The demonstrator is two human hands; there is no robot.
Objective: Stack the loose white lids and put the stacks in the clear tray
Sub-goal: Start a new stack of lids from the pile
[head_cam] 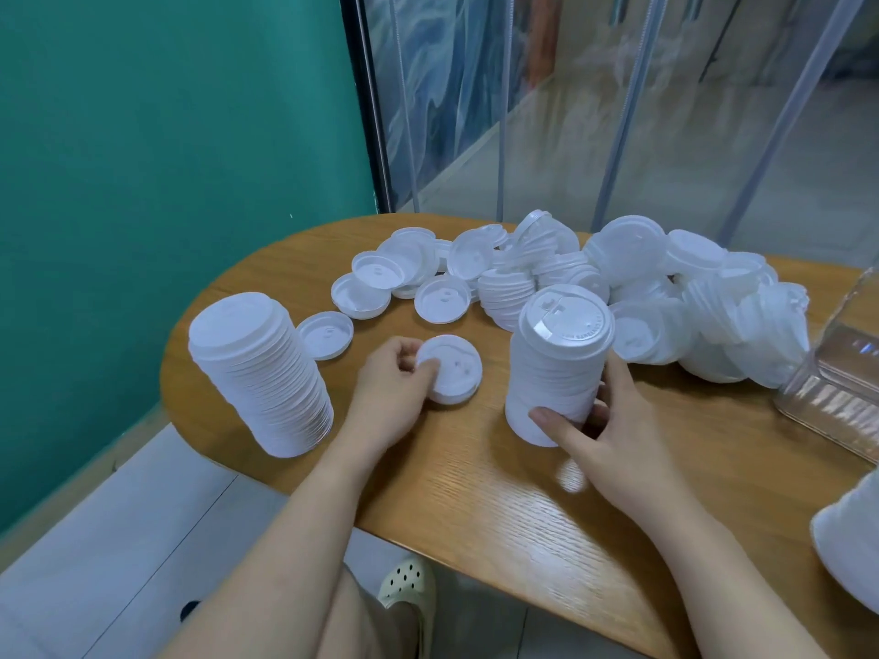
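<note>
White plastic cup lids cover much of the oval wooden table (499, 492), whose grain runs light brown under both of the person's bare arms. The left hand (390, 397) pinches a single round white lid (454, 371) at its near-left rim, thumb on top and fingers curled beneath; the lid lies underside up, a little in from the table's near edge. The right hand (604, 420) grips the lower part of a tall upright stack of white lids (556, 368), thumb across the front and fingers wrapped behind it. That stack stands near the table's middle, its top lid showing a sip opening and embossed lettering too small to read.

Another tall stack of white lids (259, 373) stands untouched at the left end of the table and tilts toward the near edge. One loose upturned lid (325, 334) lies just beside it. Along the far edge spreads a jumbled heap of loose white lids and short nested stacks (594, 283), reaching from the middle to the right side. The clear plastic tray (837, 397) sits at the right edge, only partly in view. A white rounded object (851, 549) is cut off at the near right corner; what it is I cannot tell.
</note>
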